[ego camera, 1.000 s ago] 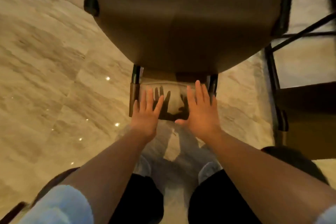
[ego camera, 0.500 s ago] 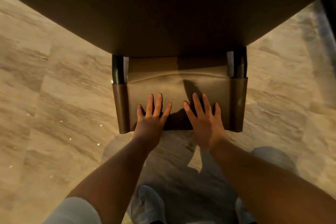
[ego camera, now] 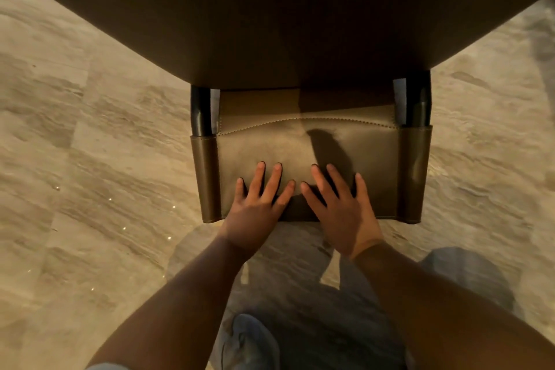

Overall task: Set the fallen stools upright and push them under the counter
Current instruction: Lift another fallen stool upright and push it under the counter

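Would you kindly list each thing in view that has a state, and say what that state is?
stool: upright, seen from above, seat dark in shadow.
backrest: brown leather band stretched between two dark posts, both palms against it.
left hand: open, fingers spread, flat on the backrest.
right hand: open, fingers spread, flat on the backrest.
shoe: planted on the marble floor.

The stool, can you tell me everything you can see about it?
The stool stands upright on a pale stone floor. Its wide dark-brown seat fills the top of the view. A low tan leather-looking backrest with stitched edges is sleeved over two black posts. The left hand and right hand press flat on it, fingers spread.
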The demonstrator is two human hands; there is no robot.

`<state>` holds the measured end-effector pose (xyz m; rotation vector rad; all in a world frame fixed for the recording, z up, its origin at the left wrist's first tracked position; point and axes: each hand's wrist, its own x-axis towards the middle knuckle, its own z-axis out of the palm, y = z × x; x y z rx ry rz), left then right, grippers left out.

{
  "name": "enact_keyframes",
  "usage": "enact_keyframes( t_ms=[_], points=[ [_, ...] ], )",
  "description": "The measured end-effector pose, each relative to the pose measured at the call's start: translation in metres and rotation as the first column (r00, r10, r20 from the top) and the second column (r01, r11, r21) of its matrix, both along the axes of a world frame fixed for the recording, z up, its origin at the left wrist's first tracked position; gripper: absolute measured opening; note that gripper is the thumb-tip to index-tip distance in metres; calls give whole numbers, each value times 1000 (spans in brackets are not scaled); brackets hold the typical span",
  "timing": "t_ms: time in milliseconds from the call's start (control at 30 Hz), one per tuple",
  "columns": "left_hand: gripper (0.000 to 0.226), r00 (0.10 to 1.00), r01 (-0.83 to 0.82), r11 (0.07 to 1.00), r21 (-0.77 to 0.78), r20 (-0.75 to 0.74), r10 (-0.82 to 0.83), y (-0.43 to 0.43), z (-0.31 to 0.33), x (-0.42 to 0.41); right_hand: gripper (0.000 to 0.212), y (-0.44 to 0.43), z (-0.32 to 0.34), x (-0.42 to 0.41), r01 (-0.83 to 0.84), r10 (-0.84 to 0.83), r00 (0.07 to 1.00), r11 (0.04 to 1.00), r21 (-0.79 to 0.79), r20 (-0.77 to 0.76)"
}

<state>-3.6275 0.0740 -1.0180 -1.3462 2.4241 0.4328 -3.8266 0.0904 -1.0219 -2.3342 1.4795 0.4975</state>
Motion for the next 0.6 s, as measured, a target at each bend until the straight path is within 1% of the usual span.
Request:
enact_keyframes(
  t_ms=[33, 167, 233, 300, 367, 433, 500, 533, 600],
  points=[
    [54, 1000, -1, 1000, 22, -4, 1, 0, 3, 0, 75, 1, 2, 1, 9, -9, 1000, 1000, 16, 2],
    [69, 999, -32, 987, 160, 20, 29, -2, 29, -2, 81, -2, 24, 2, 3, 2, 999, 994, 107, -44],
    [71, 999, -40, 984, 176, 36, 34, -6, 56, -3, 79, -9, 50, 0, 12, -6, 999, 994, 112, -51],
    [72, 998, -45, 978, 205, 60, 34, -9, 98, -4, 72, -11, 94, -1, -6, 12, 999, 993, 122, -53],
    [69, 996, -61, 974, 219, 75, 45, -14, 146, -5, 61, -17, 147, 0, 5, -3, 1000, 995, 101, -22],
    [69, 992, -94, 965, 243, 107, 70, -25, 210, -8, 52, -31, 214, -4, 18, -20, 999, 999, 49, 48],
    [72, 986, -129, 950, 285, 139, 93, -49, 283, -12, 53, -55, 286, -9, 6, -16, 993, 996, 85, 116],
    [72, 984, -144, 944, 296, 146, 105, -58, 307, -14, 52, -63, 309, -11, 1, -17, 990, 994, 110, 139],
    [73, 975, -194, 939, 285, 162, 153, -90, 374, -19, 52, -95, 372, -14, 24, -37, 985, 996, 83, 166]
  ],
)
